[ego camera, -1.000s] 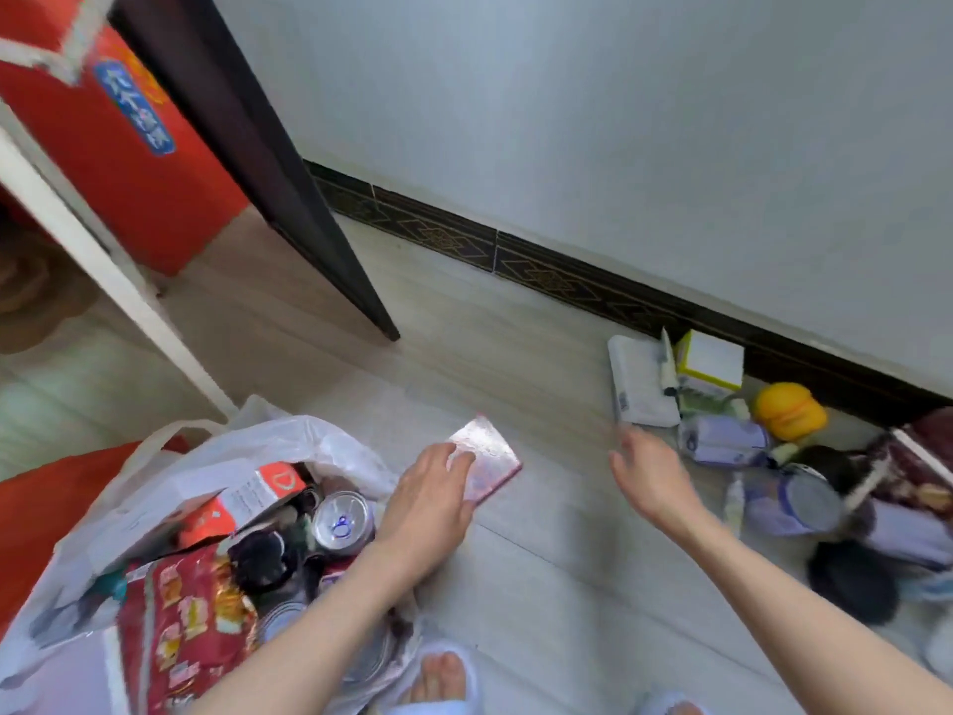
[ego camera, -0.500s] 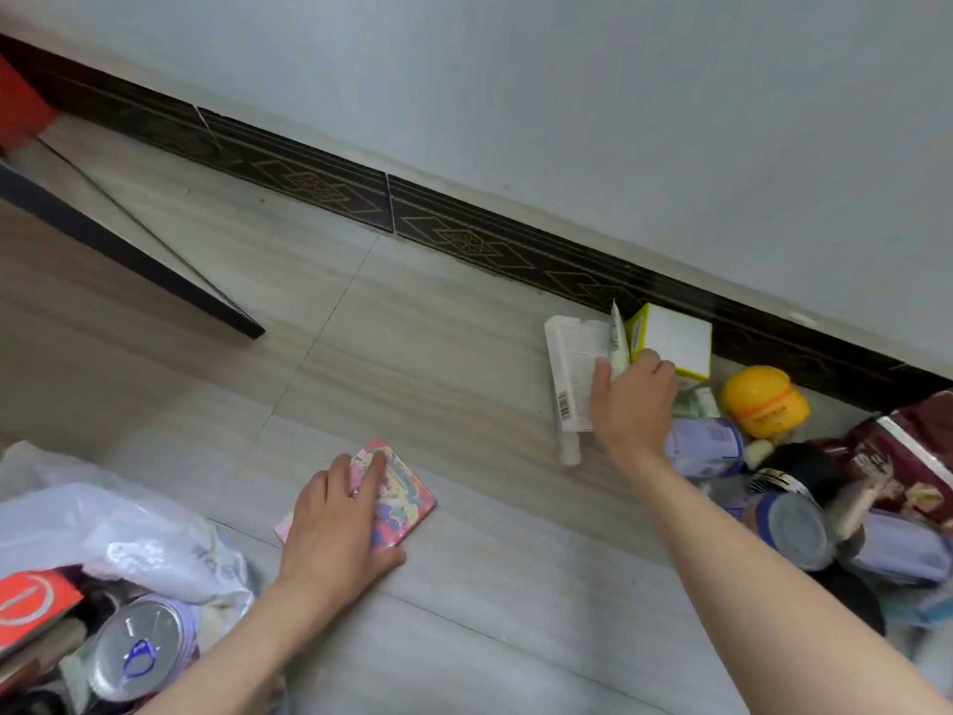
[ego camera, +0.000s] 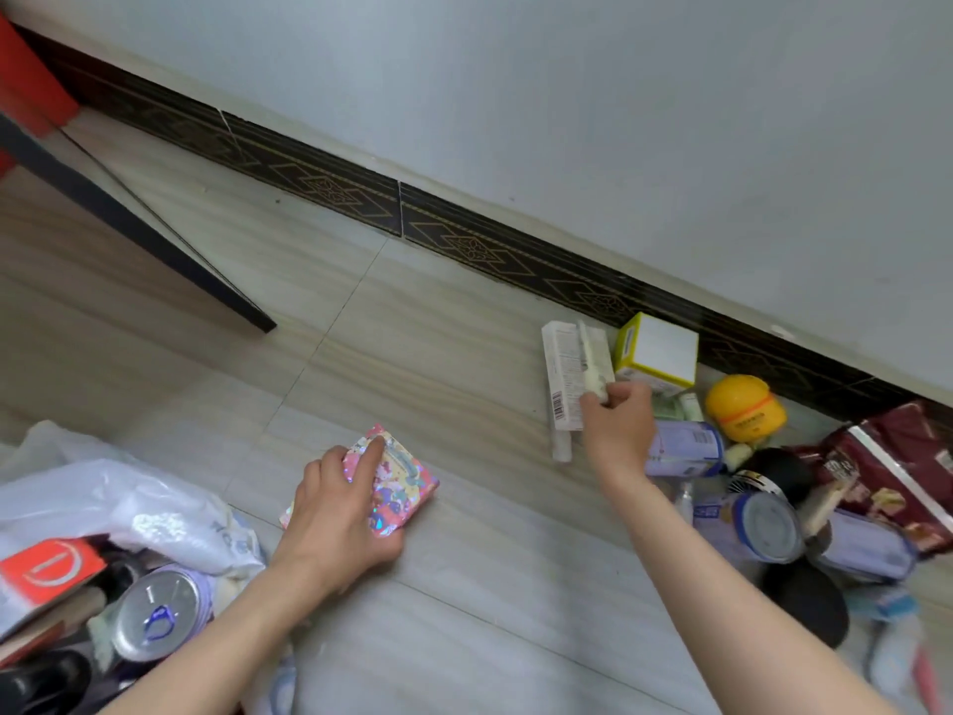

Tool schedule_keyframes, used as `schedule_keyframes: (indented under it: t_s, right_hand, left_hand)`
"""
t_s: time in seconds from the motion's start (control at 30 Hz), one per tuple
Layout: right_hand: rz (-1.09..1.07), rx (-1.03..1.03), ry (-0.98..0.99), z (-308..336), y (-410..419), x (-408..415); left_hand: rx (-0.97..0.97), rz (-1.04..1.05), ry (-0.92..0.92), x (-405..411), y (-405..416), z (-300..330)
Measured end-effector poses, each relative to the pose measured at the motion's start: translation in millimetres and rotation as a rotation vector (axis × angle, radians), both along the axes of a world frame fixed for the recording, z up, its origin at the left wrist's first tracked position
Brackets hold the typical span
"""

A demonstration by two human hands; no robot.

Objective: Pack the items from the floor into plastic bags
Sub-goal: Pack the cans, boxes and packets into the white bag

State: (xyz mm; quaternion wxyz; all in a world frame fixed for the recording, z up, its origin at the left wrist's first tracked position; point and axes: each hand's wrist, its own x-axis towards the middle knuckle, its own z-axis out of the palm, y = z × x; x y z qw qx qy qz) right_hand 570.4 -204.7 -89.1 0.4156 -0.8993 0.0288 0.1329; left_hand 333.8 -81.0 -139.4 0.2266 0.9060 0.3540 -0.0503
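My left hand [ego camera: 340, 513] grips a flat shiny pink packet [ego camera: 399, 482] low over the floor, index finger along its top. My right hand [ego camera: 619, 423] pinches a small pale tube [ego camera: 590, 363] lying on a long white box [ego camera: 564, 374] near the skirting. A white plastic bag [ego camera: 118, 503] at the lower left holds a silver can [ego camera: 157, 614], a red box [ego camera: 49, 570] and dark items. Right of my right hand lies a pile: a yellow and white box [ego camera: 657, 353], a yellow round jar [ego camera: 745, 407], purple cans [ego camera: 680, 448] and a dark red snack bag [ego camera: 897, 467].
A dark patterned skirting board [ego camera: 464, 245] runs along the grey wall. A dark door edge [ego camera: 129, 224] crosses the floor at the left, with something red [ego camera: 26, 85] behind it. Bare wood-look tiles [ego camera: 464, 585] lie between the bag and the pile.
The view swung right, away from the bag. My left hand carried the pink packet from beside the bag out over the floor. My right hand reached the white box and pinched the tube.
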Motion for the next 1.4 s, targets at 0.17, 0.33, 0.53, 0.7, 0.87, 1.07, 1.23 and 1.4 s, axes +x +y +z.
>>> schedule_keyframes:
  t_s: [0.17, 0.33, 0.53, 0.7, 0.87, 1.07, 1.23, 1.4]
  right_hand:
    - [0.06, 0.129, 0.08, 48.1, 0.3, -60.8]
    - [0.246, 0.24, 0.093, 109.0, 8.3, -124.6]
    - [0.64, 0.152, 0.144, 147.7, 16.1, -212.6]
    - [0.782, 0.073, 0.183, 131.2, 34.5, -273.8]
    - [0.841, -0.021, 0.204, 106.8, 50.3, -301.3]
    - [1.079, -0.135, 0.306, 80.6, 58.2, -301.9]
    - [0.967, -0.097, 0.284, 70.0, 48.0, -289.3]
    - [0.935, -0.247, 0.317, 47.0, 48.7, -273.5]
  left_hand:
    - [-0.224, 0.128, -0.124, -8.0, -4.8, 79.7]
    - [-0.182, 0.173, -0.27, -58.3, 4.3, 152.7]
    - [0.013, 0.164, -0.162, -164.0, 23.6, 198.9]
    - [0.169, 0.13, 0.094, -231.3, 33.6, 198.4]
    - [0.156, 0.074, 0.243, -234.3, 27.0, 181.4]
    - [0.18, -0.004, 0.26, -224.7, 30.6, 156.9]
    - [0.281, -0.023, 0.138, -234.0, 28.2, 146.1]
    - [0.229, 0.05, 0.085, -239.0, 21.8, 138.8]
